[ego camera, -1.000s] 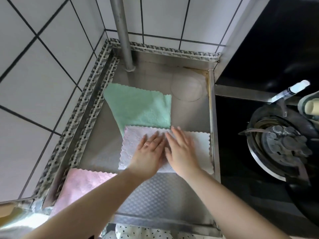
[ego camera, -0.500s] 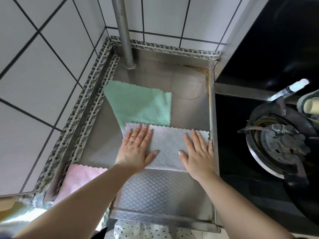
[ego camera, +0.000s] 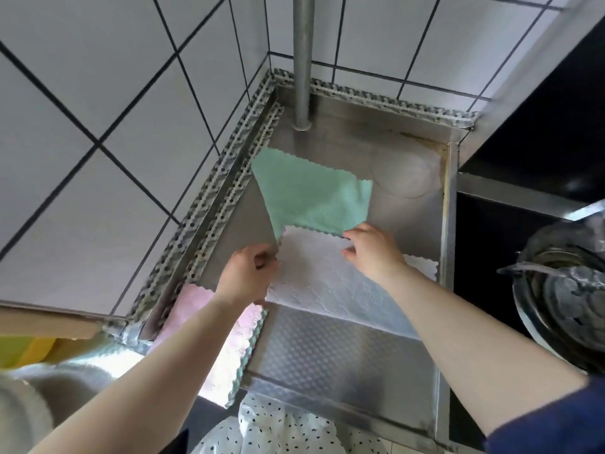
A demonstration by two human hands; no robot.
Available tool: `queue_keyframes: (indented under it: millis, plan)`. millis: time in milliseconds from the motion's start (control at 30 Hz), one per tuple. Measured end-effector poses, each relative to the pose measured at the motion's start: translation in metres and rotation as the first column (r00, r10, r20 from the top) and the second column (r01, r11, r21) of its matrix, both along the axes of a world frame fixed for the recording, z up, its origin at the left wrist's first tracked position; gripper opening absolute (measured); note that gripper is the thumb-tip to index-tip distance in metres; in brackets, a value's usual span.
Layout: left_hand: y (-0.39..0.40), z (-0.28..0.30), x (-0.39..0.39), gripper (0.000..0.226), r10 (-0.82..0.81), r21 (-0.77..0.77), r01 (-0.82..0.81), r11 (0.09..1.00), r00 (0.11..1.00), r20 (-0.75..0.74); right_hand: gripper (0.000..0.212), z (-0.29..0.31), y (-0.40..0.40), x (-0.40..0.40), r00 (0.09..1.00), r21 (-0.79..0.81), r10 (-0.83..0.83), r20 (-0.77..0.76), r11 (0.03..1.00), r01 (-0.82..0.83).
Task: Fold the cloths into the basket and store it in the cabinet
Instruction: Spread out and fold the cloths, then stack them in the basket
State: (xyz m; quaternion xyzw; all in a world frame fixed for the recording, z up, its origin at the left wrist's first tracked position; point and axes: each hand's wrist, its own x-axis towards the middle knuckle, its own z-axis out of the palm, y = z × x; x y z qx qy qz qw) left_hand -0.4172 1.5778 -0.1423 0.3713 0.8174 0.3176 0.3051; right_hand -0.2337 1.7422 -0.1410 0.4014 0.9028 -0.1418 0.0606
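The left hand (ego camera: 247, 276) has its fingers curled in, pinching the left edge of the white cloth (ego camera: 330, 290) near its far-left corner; the thumb side faces up and the wrist is bent slightly inward. The right hand (ego camera: 373, 252) grips the far edge of the same cloth near the middle, fingers curled down over the scalloped border where it meets the green cloth (ego camera: 311, 194) (the fingertips themselves are mostly hidden under the palm). Both forearms reach forward from the lower part of the view, the left one bare, the right one ending in a dark blue sleeve (ego camera: 553, 421).

The white cloth lies on the steel counter (ego camera: 327, 362), its far edge overlapping the near edge of the green cloth, which is spread flat farther back toward the tiled corner. A pink cloth (ego camera: 229, 348) lies at the counter's left front, partly beneath the left forearm, with its near end hanging over the counter's front edge.

A metal pipe (ego camera: 302, 60) rises from the back of the counter. To the right sits a gas burner (ego camera: 563, 290) on a black stove surface.
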Motion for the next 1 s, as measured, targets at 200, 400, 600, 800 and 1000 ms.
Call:
queue_keyframes:
  millis: [200, 400, 600, 800, 1000]
  plan:
    - [-0.007, -0.002, -0.007, 0.023, 0.085, -0.052, -0.083, 0.995, 0.996, 0.032, 0.031, -0.005, 0.011, -0.012, 0.997, -0.075, -0.021, 0.077, 0.997, 0.026]
    - [-0.001, 0.003, -0.010, 0.034, 0.149, -0.041, -0.146, 0.989, 0.983, 0.111, 0.023, 0.013, 0.008, -0.001, 1.000, -0.166, 0.031, -0.005, 0.986, -0.031]
    - [0.007, 0.008, 0.000, 0.044, 0.254, 0.026, -0.266, 0.964, 0.942, 0.222, 0.019, 0.060, -0.004, 0.011, 0.982, -0.084, 0.018, -0.186, 0.996, -0.034]
    - [0.012, 0.033, 0.041, 0.053, 0.149, 0.075, -0.321, 0.944, 0.620, 0.771, 0.013, 0.089, -0.017, 0.021, 0.770, -0.316, -0.337, -0.542, 0.930, 0.186]
    - [0.017, 0.042, 0.074, 0.038, -0.043, 0.081, -0.044, 0.996, 0.557, 0.830, 0.035, 0.064, -0.022, 0.053, 0.387, -0.689, -0.824, -0.414, 0.562, 0.459]
